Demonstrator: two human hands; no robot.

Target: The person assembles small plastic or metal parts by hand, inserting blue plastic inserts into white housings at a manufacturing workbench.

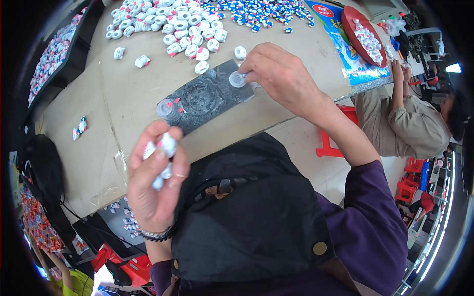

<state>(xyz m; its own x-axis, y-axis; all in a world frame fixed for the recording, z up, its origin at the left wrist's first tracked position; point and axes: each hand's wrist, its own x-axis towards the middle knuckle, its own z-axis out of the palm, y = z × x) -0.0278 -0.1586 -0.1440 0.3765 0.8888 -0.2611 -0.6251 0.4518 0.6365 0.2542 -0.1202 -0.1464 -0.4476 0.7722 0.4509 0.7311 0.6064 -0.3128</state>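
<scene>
My left hand point(155, 177), raised in front of the table's near edge, has its fingers curled around a small white figurine point(167, 145) with pink and pale blue parts. My right hand point(281, 74) is pinched at the far end of a dark grey slab point(217, 101), its fingertips at a small clear round dish point(236, 79). What the fingertips pinch is too small to make out. At the slab's left end sits another clear round dish point(169, 112), with tiny pink pieces point(170, 104) on and beside it. A cloudy ring-shaped smear marks the slab's middle.
Beyond the slab lie a heap of white rounded pieces point(180, 24) and a pile of blue-and-white ones point(256, 12). A red tray point(349, 19) rests on a blue printed sheet at right. A black bin point(74, 54) of small pieces stands at left. Another person point(410, 123) sits at right.
</scene>
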